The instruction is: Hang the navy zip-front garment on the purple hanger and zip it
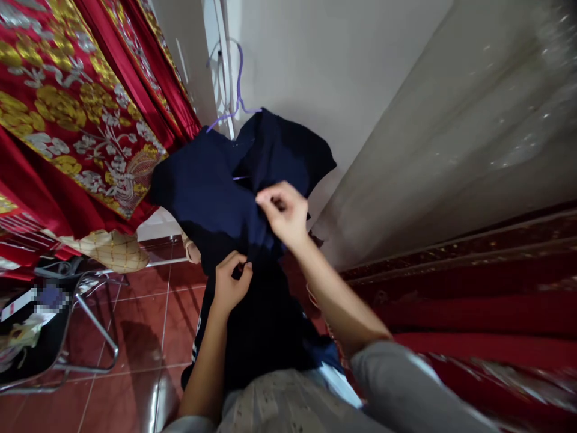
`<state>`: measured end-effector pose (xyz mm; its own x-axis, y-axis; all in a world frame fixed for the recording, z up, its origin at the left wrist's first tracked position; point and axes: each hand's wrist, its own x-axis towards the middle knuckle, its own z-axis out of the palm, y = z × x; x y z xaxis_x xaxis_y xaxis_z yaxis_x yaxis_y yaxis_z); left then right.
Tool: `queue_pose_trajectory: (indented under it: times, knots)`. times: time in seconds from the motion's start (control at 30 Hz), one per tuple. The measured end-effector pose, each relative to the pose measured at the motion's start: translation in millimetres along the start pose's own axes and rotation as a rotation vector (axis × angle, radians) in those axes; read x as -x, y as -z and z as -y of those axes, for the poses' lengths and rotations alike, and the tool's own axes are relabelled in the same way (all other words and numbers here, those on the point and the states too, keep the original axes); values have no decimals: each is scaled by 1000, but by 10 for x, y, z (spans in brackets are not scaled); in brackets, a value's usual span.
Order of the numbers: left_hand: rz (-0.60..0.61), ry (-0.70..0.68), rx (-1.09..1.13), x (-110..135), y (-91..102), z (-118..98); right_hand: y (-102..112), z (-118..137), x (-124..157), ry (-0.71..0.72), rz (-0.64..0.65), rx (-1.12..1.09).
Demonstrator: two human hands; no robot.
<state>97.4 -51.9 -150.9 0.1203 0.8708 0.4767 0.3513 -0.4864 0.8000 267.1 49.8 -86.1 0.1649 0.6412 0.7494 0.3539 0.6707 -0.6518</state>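
A dark navy shirt (202, 186) hangs in front of me on a purple hanger (240, 72), its neck opening parted near the top. My right hand (286, 213) pinches the fabric at the front, just below that opening. Lower down and to the left, my left hand (232, 279) has thumb and fingertips closed on the same shirt's front. Whether a button lies under either set of fingertips cannot be made out. Dark cloth continues below both hands.
Red cloth with gold and silver embroidery (81, 108) hangs at the left. Below it stands a metal-framed chair (67, 337) with items on its seat. A plastic-covered surface (442, 138) slants along the right, above red fabric (473, 313). The floor has red tiles (139, 313).
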Motion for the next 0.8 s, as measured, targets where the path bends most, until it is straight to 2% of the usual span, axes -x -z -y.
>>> queue_pose_trajectory:
  times: [0.13, 0.23, 0.3, 0.37, 0.47, 0.63, 0.7, 0.8]
  knots:
    - [30, 25, 45, 134, -160, 35, 26, -172, -867, 127, 63, 18]
    - [25, 33, 47, 135, -225, 29, 35, -101, -1148, 189, 154, 42]
    - [41, -25, 51, 12, -184, -21, 49, 18, -1149, 217, 173, 60]
    - [10, -119, 41, -227, -72, -119, 70, 134, -1074, 236, 159, 77]
    - [-115, -259, -6, -768, 157, -344, 103, 242, -952, 244, 132, 87]
    - [-108, -419, -98, -1714, 392, -672, 144, 296, -874, 223, 163, 76]
    - [-85, -463, -195, -1930, 408, -709, 142, 272, -872, 231, 166, 73]
    - [-94, -481, -314, -2032, 375, -715, 83, 135, -860, 271, 150, 85]
